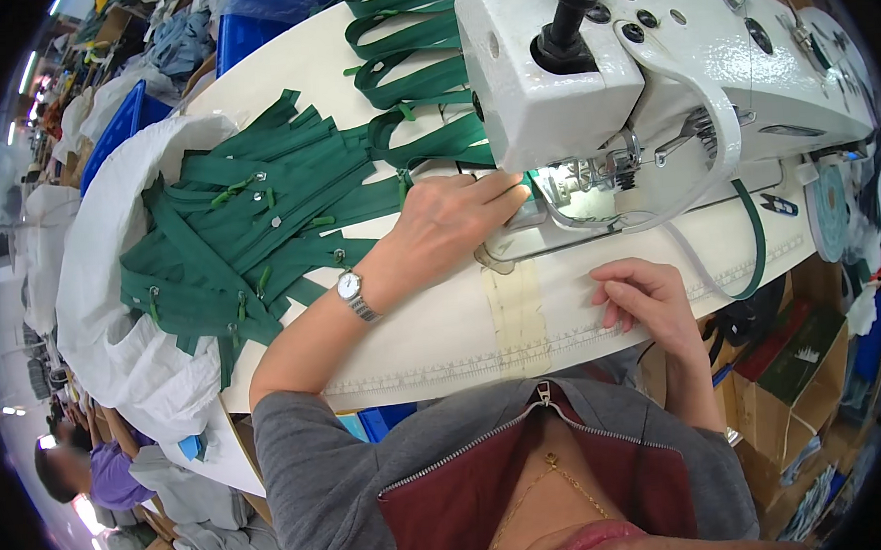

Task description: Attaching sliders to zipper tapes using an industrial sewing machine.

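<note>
My left hand (pixel 462 204) presses its bent fingers together on a green zipper strip (pixel 474 154) beside the lit presser foot (pixel 595 177) of a white sewing machine (pixel 551 110). My right hand (pixel 641 299) rests near the table's front edge, fingers loosely curled and apart, with nothing visible in them. A pile of green zipper strips with pulls (pixel 229 236) lies left of my left hand. More green strips (pixel 405 68) hang in loops behind it. A green tape (pixel 757 238) curves down at the machine's right. The exact grip of my left fingertips is partly hidden.
The white table (pixel 416 371) has a ruler along its front edge. A white cloth sack (pixel 104 313) lies at left, with blue bins (pixel 119 132) behind. A person in purple (pixel 107 472) is at lower left. Cardboard boxes (pixel 786 396) stand below at right, near a teal roll (pixel 826 215).
</note>
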Demonstrator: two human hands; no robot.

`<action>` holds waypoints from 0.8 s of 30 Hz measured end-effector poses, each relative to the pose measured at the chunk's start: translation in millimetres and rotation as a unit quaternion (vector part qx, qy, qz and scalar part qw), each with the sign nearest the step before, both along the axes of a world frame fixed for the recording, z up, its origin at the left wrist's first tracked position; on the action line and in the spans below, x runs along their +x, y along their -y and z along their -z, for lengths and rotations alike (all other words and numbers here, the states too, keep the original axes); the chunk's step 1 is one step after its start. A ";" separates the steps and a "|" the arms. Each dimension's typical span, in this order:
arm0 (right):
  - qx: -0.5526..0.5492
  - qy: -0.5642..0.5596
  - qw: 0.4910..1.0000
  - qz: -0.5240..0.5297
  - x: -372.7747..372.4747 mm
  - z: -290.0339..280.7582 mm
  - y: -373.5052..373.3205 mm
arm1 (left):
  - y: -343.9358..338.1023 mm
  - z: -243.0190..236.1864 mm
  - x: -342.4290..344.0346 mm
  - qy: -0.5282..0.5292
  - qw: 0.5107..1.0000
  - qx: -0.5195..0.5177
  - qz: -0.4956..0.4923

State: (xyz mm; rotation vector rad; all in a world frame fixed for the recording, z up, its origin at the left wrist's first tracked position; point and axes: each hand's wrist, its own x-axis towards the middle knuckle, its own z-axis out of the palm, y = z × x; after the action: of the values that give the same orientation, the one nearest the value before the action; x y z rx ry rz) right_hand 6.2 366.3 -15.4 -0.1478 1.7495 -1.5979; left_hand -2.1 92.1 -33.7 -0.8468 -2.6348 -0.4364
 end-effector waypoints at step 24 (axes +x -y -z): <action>0.038 -0.074 0.996 0.037 11.7 1.4 8.6 | 8.9 5.5 -10.8 -0.020 0.998 -0.051 -0.009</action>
State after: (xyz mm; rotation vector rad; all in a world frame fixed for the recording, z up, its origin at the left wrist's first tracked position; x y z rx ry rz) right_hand 17.9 357.7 -16.8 -0.1708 1.9471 -1.6051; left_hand -12.9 83.2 -39.2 -0.8527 -2.6439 -0.2794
